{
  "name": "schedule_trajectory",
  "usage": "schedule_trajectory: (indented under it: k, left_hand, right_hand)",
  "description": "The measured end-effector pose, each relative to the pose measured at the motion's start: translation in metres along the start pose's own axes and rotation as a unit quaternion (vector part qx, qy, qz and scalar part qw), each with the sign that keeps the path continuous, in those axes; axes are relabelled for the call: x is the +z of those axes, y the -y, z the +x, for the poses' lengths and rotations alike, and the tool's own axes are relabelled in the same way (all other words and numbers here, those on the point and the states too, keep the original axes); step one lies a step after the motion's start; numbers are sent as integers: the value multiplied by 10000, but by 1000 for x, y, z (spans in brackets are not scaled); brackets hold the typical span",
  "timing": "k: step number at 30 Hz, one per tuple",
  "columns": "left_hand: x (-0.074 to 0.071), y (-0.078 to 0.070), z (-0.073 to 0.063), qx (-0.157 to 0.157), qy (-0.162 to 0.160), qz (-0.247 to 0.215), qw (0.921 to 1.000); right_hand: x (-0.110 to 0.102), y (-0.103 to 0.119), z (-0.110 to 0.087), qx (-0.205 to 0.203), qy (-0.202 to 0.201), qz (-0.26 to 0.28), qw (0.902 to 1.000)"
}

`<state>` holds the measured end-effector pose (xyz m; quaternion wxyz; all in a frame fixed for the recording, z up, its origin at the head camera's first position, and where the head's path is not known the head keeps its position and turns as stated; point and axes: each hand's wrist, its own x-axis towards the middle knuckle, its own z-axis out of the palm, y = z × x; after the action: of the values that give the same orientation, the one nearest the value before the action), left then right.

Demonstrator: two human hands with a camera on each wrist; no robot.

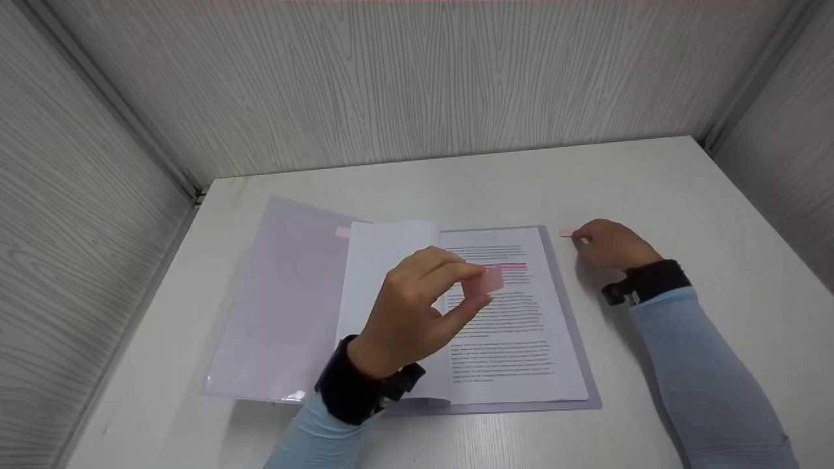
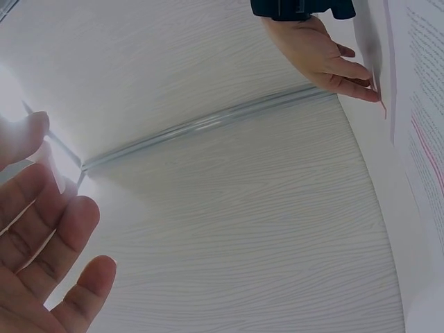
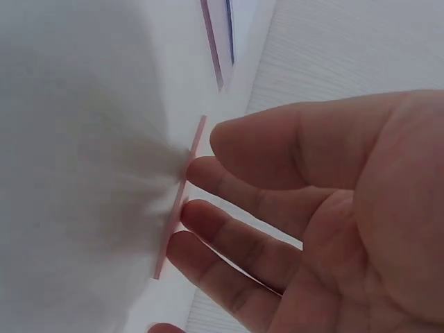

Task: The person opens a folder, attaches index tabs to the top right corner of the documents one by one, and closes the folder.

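In the head view my left hand (image 1: 410, 306) is raised over the pages and pinches a small pink sticky note (image 1: 493, 279) between thumb and fingertips. The note shows pale against the light in the left wrist view. Off the folder's right side, my right hand (image 1: 612, 244) rests low at the table with its fingertips on a thin pink sticky-note pad (image 1: 565, 232). From the right wrist, the pad (image 3: 163, 251) appears edge-on; several extended fingers touch it, while the thumb (image 3: 257, 142) lies apart from it. Under the left hand, an open document (image 1: 502, 365) has a pink highlighted line.
A translucent lilac folder (image 1: 280, 293) lies open on the white table (image 1: 521, 189), its cover turned left. Another pink sticky note (image 1: 343, 232) sticks out beside the turned white page (image 1: 391, 247). Wood-grain panels (image 1: 417, 78) enclose the table at the back and sides.
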<state>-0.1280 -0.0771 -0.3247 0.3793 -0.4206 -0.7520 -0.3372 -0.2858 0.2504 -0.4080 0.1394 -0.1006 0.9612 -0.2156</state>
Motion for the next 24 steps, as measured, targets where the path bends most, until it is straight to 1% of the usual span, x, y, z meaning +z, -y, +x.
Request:
schedule_trajectory:
  k: [4,6,8,10,12,13,14,15,18,19,21,22,24]
  left_hand:
    - [1,0,0,7,31,-11,10000]
    - [0,1,0,3,41,7,10000]
    - [0,0,-1,-45,101,66,9999]
    - [0,0,-1,-74,213,227,9995]
    - [0,1,-1,-118,390,470,9981]
    - [1,1,-1,-134,508,627,9966]
    - [2,2,-1,-137,638,792,9947]
    - [3,2,-2,-137,768,958,9923]
    - [6,4,-3,-132,1136,1443,9829]
    - [7,4,-4,-116,1236,1595,9794]
    - [8,5,-5,-87,1357,1806,9741]
    - [8,5,-6,-64,1392,1896,9719]
    - [9,4,-6,-19,1425,2007,9692]
  right_hand:
    - [2,1,2,67,-7,53,10000]
    - [0,4,2,130,-150,183,9996]
    - [-5,10,-2,15,-474,340,9983]
    - [-12,21,-11,-185,-922,653,9934]
    - [-19,39,-25,-536,-1291,1082,9843]
    - [-21,50,-33,-804,-1402,1280,9785]
    - [-23,62,-43,-1056,-1430,1522,9722]
    - [-23,76,-52,-1331,-1386,1721,9662]
    - [-20,112,-80,-2114,-1064,2245,9453]
    - [-17,122,-87,-2367,-985,2291,9390]
    - [-11,136,-99,-2695,-860,2331,9304]
    - [-7,141,-102,-2829,-823,2308,9273]
    - [0,147,-106,-3031,-801,2112,9258]
